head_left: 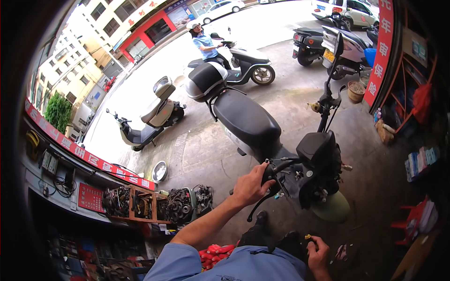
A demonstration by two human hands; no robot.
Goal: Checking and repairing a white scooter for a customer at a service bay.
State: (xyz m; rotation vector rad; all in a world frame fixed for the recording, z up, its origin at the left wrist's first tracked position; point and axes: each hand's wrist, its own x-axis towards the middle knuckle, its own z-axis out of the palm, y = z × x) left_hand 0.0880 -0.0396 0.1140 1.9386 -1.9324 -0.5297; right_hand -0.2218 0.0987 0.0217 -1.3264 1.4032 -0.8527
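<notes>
scooter: located directly ahead of the operator; the black-seated scooter (248,117) stands with its front end toward the lower right.

hands: the 2 hands are apart. the left hand (253,186) is closed on the near handlebar grip (268,174), above the brake lever (250,218). the right hand (318,253) hangs low near the operator's body, clear of the scooter, pinching a small yellow-ended item (308,237); its exact type cannot be told.

progress: the work appears partway. wiring and fittings lie exposed around the steering head, while the seat, rear box (205,79) and front fender (332,208) are in place. judged from this state, the front end remains to be closed up; the fixings cannot be checked from here.

clearance: open floor lies beyond the seat, up to the cream scooter (152,119). the parts rack (140,206) bounds the left side. at the right, the red stool (413,220) stands well apart from the front fender. the brake lever projects toward the operator's legs; clearance there is tight.
</notes>
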